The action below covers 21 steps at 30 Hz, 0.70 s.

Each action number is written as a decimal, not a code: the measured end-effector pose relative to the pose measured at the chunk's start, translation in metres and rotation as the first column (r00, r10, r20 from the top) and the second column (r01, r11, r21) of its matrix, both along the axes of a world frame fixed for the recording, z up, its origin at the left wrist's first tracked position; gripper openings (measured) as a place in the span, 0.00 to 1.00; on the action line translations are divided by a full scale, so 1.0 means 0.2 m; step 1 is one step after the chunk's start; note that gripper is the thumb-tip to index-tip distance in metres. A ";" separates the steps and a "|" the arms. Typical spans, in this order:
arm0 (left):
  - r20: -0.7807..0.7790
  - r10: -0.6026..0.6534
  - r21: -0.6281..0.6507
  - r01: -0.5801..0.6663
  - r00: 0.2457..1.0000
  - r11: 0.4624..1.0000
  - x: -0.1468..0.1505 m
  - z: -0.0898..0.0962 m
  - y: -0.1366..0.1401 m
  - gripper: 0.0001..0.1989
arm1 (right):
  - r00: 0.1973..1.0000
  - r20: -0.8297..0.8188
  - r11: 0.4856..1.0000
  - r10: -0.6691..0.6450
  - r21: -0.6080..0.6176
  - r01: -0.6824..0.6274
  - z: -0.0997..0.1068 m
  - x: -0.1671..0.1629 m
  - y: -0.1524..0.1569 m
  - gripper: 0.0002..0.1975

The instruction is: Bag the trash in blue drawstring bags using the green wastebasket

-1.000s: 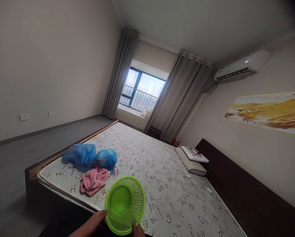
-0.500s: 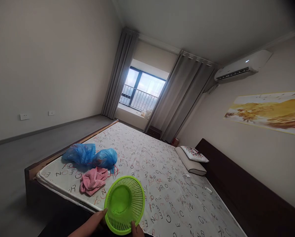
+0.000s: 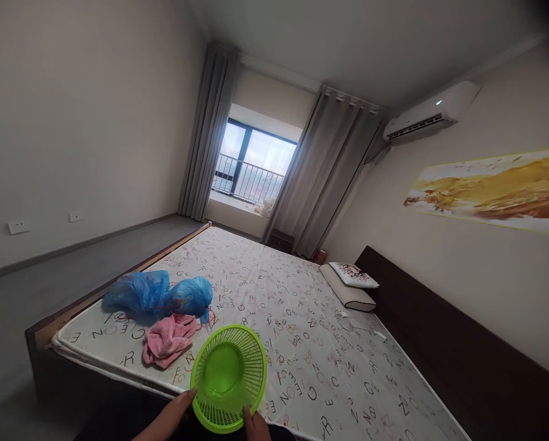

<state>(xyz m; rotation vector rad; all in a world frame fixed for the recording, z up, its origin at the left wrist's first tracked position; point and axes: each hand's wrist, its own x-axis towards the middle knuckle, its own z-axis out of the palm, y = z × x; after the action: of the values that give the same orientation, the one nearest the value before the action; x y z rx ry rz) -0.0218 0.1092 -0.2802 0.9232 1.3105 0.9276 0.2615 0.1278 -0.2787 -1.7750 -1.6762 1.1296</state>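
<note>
A round green plastic basket (image 3: 223, 367) with slotted sides is tilted toward me at the near edge of the bed, and nothing shows inside it. My left hand (image 3: 182, 404) grips its rim on the left. On the lower right rim my right hand (image 3: 255, 424) holds on, with the thumb or a finger over the edge; the rest of that hand is cut off by the frame. Just beyond the basket to the left lies a crumpled pink cloth (image 3: 168, 340). Behind the cloth sit blue plastic bags (image 3: 139, 291), their contents hidden.
The bed's letter-printed mattress (image 3: 293, 343) fills the middle. A pillow (image 3: 341, 288) with a patterned cushion (image 3: 355, 275) lies by the dark headboard (image 3: 416, 312). A wooden frame edge (image 3: 132, 272) borders the left side. Grey curtains (image 3: 311, 177) flank the window.
The view has turned slightly to the right, so the room and bed sit a little further left. Both hands still hold the basket in nearly the same pose.
</note>
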 end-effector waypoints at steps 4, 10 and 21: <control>-0.054 0.111 0.133 -0.103 0.992 0.986 -0.02 -0.06 0.04 0.42 | 0.993 -0.117 0.996 -0.021 0.087 0.031 0.01 0.01 0.01 0.40; -0.271 0.127 0.149 -0.089 0.954 0.985 -0.06 -0.09 0.04 0.49 | 0.939 -0.219 0.937 -0.264 0.174 0.304 0.07 0.05 0.02 0.32; -0.599 0.083 0.070 -0.051 0.796 0.996 -0.16 -0.05 0.19 0.38 | 0.825 -0.265 0.784 -0.499 0.268 0.560 0.02 0.00 0.05 0.37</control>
<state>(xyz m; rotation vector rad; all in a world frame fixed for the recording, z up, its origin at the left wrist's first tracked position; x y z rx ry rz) -0.0546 0.1472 -0.2894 1.2841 1.8778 0.7410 0.2625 0.1385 -0.2754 -1.7027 -1.0669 0.6729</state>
